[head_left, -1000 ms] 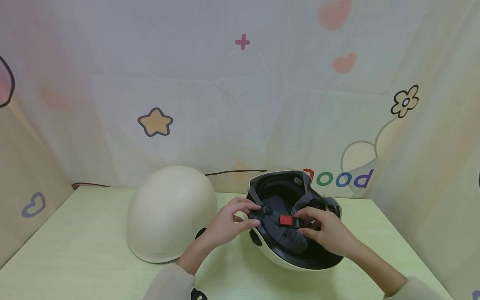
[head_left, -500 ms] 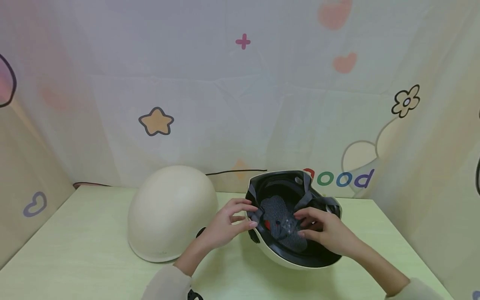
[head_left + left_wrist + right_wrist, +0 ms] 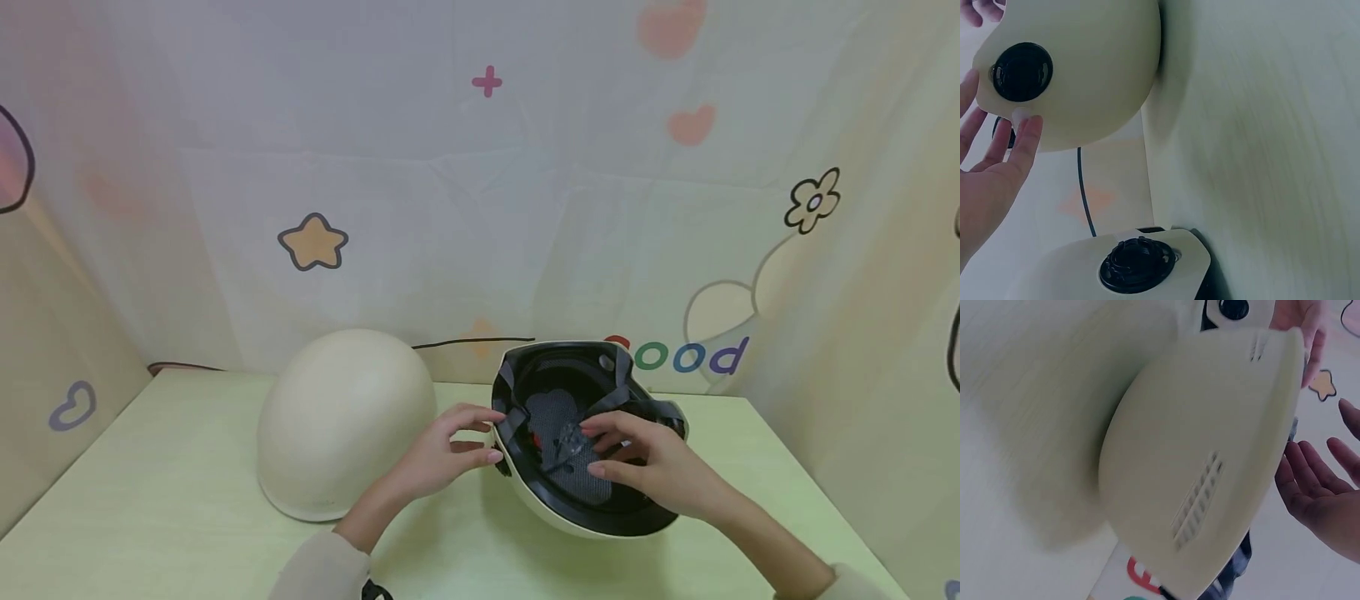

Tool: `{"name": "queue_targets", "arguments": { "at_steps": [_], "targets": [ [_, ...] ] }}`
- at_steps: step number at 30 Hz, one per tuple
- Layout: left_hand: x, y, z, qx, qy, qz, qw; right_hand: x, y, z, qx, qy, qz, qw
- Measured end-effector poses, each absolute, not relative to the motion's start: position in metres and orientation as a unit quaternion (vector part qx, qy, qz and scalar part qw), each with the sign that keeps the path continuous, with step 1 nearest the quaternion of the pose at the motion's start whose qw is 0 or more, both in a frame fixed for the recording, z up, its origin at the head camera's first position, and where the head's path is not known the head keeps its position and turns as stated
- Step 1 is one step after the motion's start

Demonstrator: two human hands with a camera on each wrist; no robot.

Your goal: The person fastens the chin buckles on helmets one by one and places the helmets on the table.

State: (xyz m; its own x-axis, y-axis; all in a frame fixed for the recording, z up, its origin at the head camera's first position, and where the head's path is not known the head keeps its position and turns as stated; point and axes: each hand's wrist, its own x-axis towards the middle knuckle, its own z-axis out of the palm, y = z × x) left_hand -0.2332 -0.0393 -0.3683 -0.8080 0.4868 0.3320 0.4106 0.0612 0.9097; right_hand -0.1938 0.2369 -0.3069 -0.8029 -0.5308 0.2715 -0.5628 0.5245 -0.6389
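A cream helmet (image 3: 585, 517) lies upside down, its black lining and grey straps (image 3: 618, 392) facing up. A bit of the red buckle (image 3: 536, 441) shows low inside it on the left, and a clear, shiny piece (image 3: 573, 438) lies on the lining pad. My left hand (image 3: 442, 450) has its fingertips at the helmet's left rim; the left wrist view shows them beside a round black side knob (image 3: 1022, 72). Over the right part of the opening hovers my right hand (image 3: 656, 467), fingers spread and loosely bent, with nothing between them.
A second cream helmet (image 3: 345, 425) sits dome up to the left, close to my left forearm. Both stand on a pale green table (image 3: 180, 483). Behind hangs a patterned cloth (image 3: 420, 200), with a dark cord (image 3: 472, 341) along its lower part.
The red and black buckle, pinched by my right hand a second ago, has been let go and dropped into the helmet. My left hand has shifted slightly left and the helmet has tilted a little.
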Motion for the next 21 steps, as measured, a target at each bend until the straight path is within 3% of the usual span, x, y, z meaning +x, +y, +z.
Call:
{"name": "queue_targets", "arguments": {
  "at_steps": [9, 21],
  "targets": [
    [-0.228, -0.036, -0.368, 0.308, 0.729, 0.61, 0.026, -0.182, 0.204, -0.313, 0.332, -0.865, 0.377, -0.015],
    [-0.225, -0.035, -0.37, 0.33, 0.725, 0.604, 0.025, -0.18, 0.19, -0.333, 0.326, -0.888, 0.315, 0.075]
  ]
}}
